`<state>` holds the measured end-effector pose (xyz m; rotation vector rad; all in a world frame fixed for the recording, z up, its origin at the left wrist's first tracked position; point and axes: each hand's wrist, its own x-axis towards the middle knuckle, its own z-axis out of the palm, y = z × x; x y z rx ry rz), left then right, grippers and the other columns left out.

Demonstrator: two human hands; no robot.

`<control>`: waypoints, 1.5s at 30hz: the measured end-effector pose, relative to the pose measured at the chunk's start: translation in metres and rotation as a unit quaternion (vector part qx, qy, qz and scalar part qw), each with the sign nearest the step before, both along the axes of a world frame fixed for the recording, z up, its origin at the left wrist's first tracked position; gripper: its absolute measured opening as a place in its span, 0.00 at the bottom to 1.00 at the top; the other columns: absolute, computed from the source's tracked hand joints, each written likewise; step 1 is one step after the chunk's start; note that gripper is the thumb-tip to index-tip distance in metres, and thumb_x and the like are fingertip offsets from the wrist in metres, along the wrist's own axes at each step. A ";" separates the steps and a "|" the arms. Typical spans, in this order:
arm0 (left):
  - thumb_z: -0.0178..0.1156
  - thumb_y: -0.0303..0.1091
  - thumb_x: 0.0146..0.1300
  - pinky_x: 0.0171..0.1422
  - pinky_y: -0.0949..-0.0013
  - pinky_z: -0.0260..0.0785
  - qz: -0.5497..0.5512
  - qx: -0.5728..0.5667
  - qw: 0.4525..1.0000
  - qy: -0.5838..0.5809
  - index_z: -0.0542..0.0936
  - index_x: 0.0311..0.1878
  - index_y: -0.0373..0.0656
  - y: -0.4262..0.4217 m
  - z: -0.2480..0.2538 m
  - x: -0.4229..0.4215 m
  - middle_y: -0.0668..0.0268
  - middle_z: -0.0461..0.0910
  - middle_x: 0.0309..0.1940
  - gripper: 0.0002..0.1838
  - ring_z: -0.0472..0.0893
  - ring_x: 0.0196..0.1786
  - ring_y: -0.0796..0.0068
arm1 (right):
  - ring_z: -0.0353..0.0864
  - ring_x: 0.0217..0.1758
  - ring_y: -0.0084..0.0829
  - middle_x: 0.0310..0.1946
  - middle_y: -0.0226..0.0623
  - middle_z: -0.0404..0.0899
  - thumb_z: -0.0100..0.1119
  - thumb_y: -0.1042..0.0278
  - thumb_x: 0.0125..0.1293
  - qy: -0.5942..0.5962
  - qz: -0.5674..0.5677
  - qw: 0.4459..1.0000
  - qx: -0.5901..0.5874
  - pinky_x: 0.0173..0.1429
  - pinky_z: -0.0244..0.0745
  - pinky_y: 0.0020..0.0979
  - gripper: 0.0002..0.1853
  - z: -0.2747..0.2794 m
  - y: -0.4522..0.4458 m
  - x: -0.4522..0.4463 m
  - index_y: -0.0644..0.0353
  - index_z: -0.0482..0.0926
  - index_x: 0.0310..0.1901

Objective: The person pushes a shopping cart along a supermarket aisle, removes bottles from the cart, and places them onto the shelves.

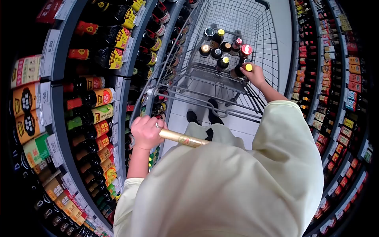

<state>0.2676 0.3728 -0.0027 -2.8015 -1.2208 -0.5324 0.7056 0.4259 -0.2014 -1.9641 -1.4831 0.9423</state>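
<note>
My left hand [147,132] is wrapped around the gold handle [183,139] of a wire shopping cart [272,43], a ring on one finger. Inside the cart, toward its right side, my right hand [254,75] grips a dark bottle with a yellow cap [248,67] near its top. Several other bottles and jars stand upright close by in the cart, among them a red-lidded jar [246,49], a yellow-capped bottle [225,60] and a dark-lidded jar [209,32]. Whether the gripped bottle rests on the cart's bottom cannot be seen.
Shelves [128,63] packed with dark sauce bottles and price tags rise close on the left. Another stocked shelf [331,79] lines the right side. Tiled floor [177,122] and my dark shoes [213,112] show below the cart.
</note>
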 end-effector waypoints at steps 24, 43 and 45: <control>0.41 0.69 0.67 0.47 0.61 0.77 -0.189 -0.667 0.431 -0.577 0.56 0.72 0.47 -0.012 0.055 0.019 0.54 0.73 0.59 0.41 0.81 0.53 0.55 | 0.72 0.61 0.63 0.56 0.56 0.75 0.57 0.61 0.67 0.587 0.255 0.719 0.270 0.66 0.67 0.57 0.17 0.319 -0.015 -0.104 0.62 0.71 0.51; 0.70 0.24 0.52 0.56 0.59 0.78 0.034 -0.398 0.531 -0.747 0.59 0.68 0.47 -0.104 0.052 -0.059 0.61 0.65 0.62 0.41 0.74 0.60 0.65 | 0.80 0.51 0.42 0.49 0.54 0.79 0.44 0.51 0.75 0.625 0.066 0.777 0.031 0.57 0.75 0.42 0.26 0.305 0.002 -0.316 0.59 0.58 0.66; 0.70 0.23 0.50 0.57 0.58 0.78 0.028 -0.376 0.532 -0.758 0.60 0.67 0.46 -0.109 0.048 -0.061 0.61 0.63 0.64 0.41 0.72 0.62 0.64 | 0.81 0.49 0.41 0.43 0.50 0.80 0.46 0.55 0.74 0.638 0.066 0.766 0.037 0.55 0.76 0.40 0.24 0.312 -0.004 -0.334 0.60 0.60 0.64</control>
